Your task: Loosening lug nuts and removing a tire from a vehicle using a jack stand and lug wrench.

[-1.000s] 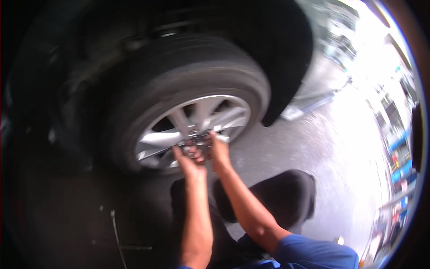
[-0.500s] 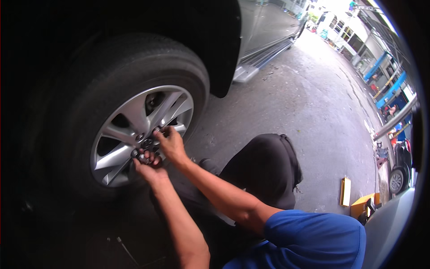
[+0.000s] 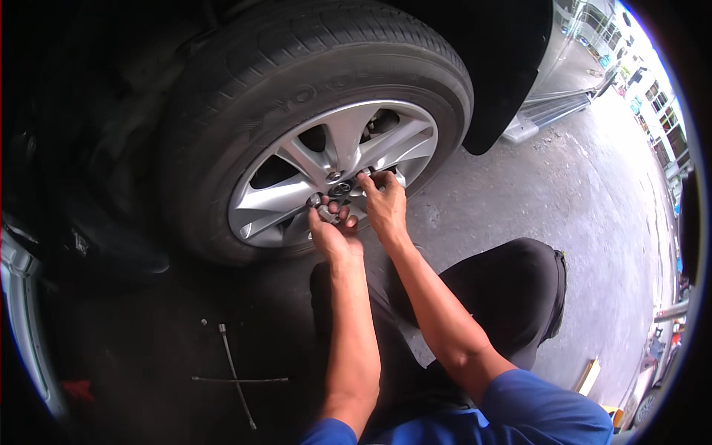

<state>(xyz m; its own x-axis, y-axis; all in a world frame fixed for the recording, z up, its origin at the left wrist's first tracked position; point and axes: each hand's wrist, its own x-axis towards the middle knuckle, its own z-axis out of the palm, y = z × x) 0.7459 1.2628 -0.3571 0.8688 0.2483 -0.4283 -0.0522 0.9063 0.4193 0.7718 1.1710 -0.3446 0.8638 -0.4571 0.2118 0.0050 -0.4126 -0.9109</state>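
Observation:
A car wheel with a silver alloy rim (image 3: 278,202) and a black tire (image 3: 356,70) stands in front of me. My left hand (image 3: 337,236) is cupped palm up below the hub, its fingers curled around several metal lug nuts (image 3: 328,215). Against the rim, to the right of the dark center cap (image 3: 340,189), my right hand (image 3: 386,206) pinches a lug nut (image 3: 365,173) between thumb and fingers. Another lug nut (image 3: 334,176) sits in its hole above the cap. My fingers partly cover the lower holes.
A cross-shaped lug wrench (image 3: 236,380) lies on the dark floor at lower left, with a small round piece (image 3: 204,322) near it. My bent knee (image 3: 512,297) is at right. The car's side step (image 3: 552,115) runs beyond the wheel. A yellowish box (image 3: 587,377) rests at lower right.
My view has swung left and down, so wheel and hands appear farther right and the whole lug wrench shows. Both hands stay at the hub with the nuts.

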